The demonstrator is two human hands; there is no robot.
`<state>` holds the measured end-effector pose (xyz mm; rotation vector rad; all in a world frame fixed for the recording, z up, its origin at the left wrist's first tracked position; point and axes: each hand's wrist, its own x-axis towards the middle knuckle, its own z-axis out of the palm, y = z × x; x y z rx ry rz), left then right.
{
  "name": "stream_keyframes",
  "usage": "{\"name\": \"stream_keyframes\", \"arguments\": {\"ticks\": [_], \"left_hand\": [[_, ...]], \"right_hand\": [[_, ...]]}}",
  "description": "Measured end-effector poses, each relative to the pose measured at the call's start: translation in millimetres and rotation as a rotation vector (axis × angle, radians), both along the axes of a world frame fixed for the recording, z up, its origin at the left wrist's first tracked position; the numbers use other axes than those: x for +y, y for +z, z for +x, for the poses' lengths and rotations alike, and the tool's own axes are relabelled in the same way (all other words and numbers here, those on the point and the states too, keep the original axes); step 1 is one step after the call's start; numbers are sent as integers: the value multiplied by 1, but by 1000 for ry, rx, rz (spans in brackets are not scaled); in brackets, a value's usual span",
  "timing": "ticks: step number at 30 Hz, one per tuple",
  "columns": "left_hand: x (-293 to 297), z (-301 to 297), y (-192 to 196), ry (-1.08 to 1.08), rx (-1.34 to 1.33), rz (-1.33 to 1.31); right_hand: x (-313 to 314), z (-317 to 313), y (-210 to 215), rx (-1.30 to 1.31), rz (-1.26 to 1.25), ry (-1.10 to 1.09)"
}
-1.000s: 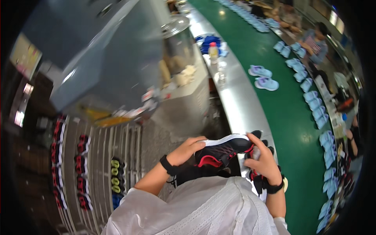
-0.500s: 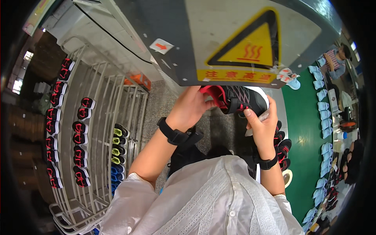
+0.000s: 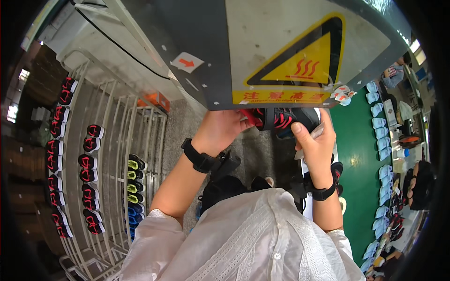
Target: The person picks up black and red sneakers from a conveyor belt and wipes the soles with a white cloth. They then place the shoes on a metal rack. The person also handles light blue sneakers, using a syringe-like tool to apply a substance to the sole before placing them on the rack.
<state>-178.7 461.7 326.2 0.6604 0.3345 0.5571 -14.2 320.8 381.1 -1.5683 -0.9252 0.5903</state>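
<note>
A black sneaker (image 3: 282, 119) with red lining, red laces and a white sole lies sideways between my two hands, right under the lower edge of a grey machine housing (image 3: 187, 33). My left hand (image 3: 220, 130) is closed at its heel end, by the red collar; the housing hides part of these fingers. My right hand (image 3: 317, 140) grips the toe end, thumb on the near side, with a whitish piece of cloth or paper (image 3: 318, 131) between palm and shoe. The upper edge of the sneaker is covered by the housing.
To the left stands a metal rack (image 3: 111, 140) with rows of black-red, green and blue shoes. A green conveyor belt (image 3: 358, 159) on the right carries light-blue shoe pieces (image 3: 383, 140). More black-red shoes (image 3: 336, 173) sit beside my right wrist. An orange box (image 3: 157, 100) lies behind the rack.
The sneaker has rolled and moved slightly down with both hands, so its laces face me more. My view has shifted, and the machine appears lower.
</note>
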Motion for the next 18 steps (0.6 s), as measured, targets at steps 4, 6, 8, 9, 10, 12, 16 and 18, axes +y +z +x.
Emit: {"name": "stream_keyframes", "arguments": {"ticks": [4,6,8,9,10,12,16,18], "left_hand": [[-6,6,11,83,25,-149],[-6,7,15,115,4,-202],[-7,7,20,112,12,-190],[-7,7,22,111,16,-183],[-8,7,23,113,15,-175],[-8,7,25,115,11,-160],[-5,7,22,95,-5,-137],[-3,7,20,71,12,-87]], "right_hand": [[4,5,4,36,5,5],[4,4,7,48,18,-5],[5,4,9,58,28,0],[5,5,9,63,32,8],[5,5,9,69,36,16],[6,6,9,72,47,19],[8,8,10,80,49,1],[9,10,10,78,44,11]]}}
